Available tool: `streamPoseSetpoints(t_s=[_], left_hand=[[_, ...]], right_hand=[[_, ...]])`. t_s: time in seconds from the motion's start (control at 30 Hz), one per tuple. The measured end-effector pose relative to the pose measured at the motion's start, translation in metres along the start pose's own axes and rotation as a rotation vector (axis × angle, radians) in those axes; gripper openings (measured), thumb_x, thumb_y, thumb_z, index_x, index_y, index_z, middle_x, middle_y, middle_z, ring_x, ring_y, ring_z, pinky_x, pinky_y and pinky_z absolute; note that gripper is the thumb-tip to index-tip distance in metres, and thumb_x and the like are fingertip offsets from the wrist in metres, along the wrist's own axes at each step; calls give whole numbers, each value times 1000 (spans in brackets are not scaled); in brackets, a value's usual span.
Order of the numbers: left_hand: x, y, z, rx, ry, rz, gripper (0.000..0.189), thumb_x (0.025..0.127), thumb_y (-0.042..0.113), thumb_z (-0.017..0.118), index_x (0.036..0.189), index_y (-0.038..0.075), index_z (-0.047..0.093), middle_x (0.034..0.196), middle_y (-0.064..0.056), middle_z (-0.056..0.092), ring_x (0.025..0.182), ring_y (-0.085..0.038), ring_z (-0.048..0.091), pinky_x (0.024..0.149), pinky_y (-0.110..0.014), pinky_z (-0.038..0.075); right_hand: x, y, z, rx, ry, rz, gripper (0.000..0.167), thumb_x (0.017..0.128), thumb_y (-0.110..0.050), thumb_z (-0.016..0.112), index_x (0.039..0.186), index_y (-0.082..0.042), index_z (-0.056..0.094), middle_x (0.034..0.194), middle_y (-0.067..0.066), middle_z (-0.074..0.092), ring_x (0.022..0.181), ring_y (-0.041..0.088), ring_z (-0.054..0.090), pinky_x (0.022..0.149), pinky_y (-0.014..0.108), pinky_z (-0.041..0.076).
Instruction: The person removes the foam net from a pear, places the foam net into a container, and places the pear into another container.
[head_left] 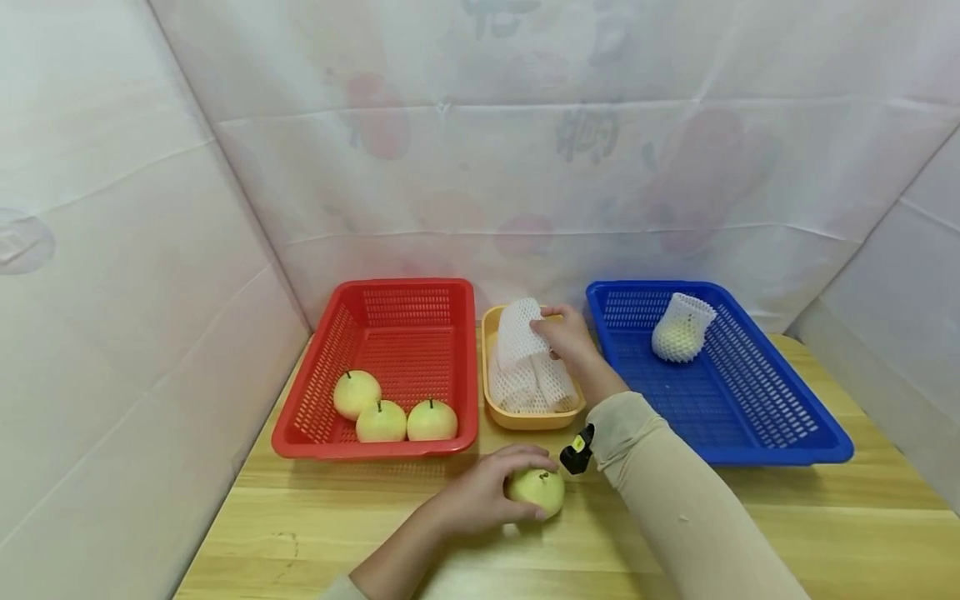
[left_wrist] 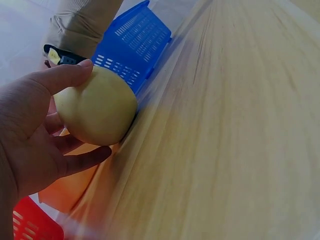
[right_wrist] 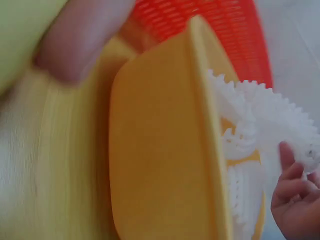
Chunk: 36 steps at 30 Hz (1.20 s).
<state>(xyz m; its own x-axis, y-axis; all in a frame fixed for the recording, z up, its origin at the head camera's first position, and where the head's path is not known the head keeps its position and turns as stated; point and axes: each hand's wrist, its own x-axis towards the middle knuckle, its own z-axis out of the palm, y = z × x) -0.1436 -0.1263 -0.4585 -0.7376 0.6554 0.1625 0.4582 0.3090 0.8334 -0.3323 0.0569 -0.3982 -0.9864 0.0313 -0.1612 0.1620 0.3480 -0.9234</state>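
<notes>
My left hand [head_left: 480, 494] grips a pale yellow pear [head_left: 543, 493] at the front of the wooden table; in the left wrist view its thumb and fingers curl round the pear [left_wrist: 97, 107]. Over the small yellow bin [head_left: 531, 422], my right hand [head_left: 572, 340] pinches a white foam net sleeve [head_left: 517, 335] by its right side. More foam net sleeves [head_left: 517, 390] lie in that bin beneath it. The right wrist view shows the bin's side wall [right_wrist: 155, 145], the toothed edges of the sleeves and the right hand's fingers [right_wrist: 295, 187] at one sleeve.
On the left, a red basket [head_left: 408, 333] holds three bare pears [head_left: 381, 422]. To the right stands a blue basket [head_left: 652, 408], with a pear in a foam net sleeve [head_left: 682, 327] near its back. Fabric walls [head_left: 525, 167] close off the back and sides.
</notes>
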Motion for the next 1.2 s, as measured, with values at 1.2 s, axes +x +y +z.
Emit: streamPoseSetpoints(t_s=[1.2], left_hand=[[0, 0, 1, 34, 0, 24, 52, 84, 29, 79, 132, 27, 59, 142, -1, 54, 133, -11, 47, 112, -34, 39]], right_hand=[[-13, 14, 25, -872, -149, -187, 46, 93, -43, 63, 129, -14, 65, 133, 11, 63, 127, 37, 51, 110, 53, 39]])
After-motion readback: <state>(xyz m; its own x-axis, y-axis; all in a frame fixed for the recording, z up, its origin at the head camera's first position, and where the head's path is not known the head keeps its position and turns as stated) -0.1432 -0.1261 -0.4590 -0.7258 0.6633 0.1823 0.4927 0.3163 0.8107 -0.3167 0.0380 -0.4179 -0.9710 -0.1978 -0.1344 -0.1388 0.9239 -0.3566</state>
